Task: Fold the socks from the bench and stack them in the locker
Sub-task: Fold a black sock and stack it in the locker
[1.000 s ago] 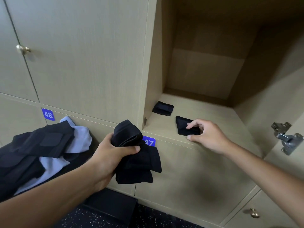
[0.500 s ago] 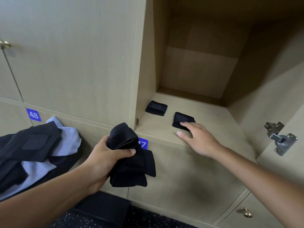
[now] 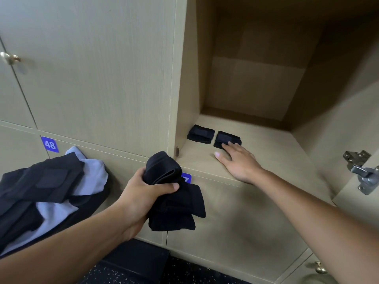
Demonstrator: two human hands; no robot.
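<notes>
Black knit socks (image 3: 174, 193) bunch in left hand (image 3: 141, 193); right hand (image 3: 238, 162) flat.

- Left hand (image 3: 141, 193), entering from seven o'clock: bare, with no glove, ring or watch in sight.
- Left forearm (image 3: 67, 249): bare along all that shows, no sleeve.
- Right hand (image 3: 239, 160), entering from four o'clock: bare too (short, unpainted thumbnail).
- Right forearm (image 3: 320, 206): bare, no sleeve, wrist unadorned.

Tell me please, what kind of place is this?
Probably a changing room: wooden lockers with brass knobs, a number tag 48, and an open locker holding folded socks.
</notes>
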